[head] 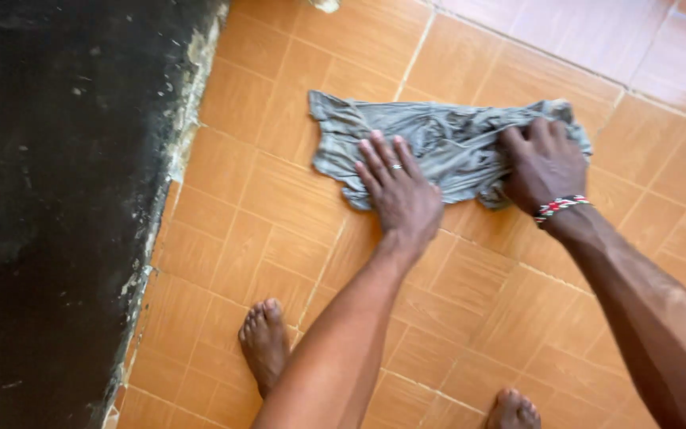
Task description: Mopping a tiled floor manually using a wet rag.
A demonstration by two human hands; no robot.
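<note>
On orange floor tiles, left hand and right hand press grey cloth

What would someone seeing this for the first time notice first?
Most striking is the crumpled grey cloth spread on the orange floor tiles near the top middle, with both hands pressing on it: the left hand flat on its lower edge, the right hand bunching its right end. Next comes the big black patch covering the left side, then two bare feet at the bottom.
</note>
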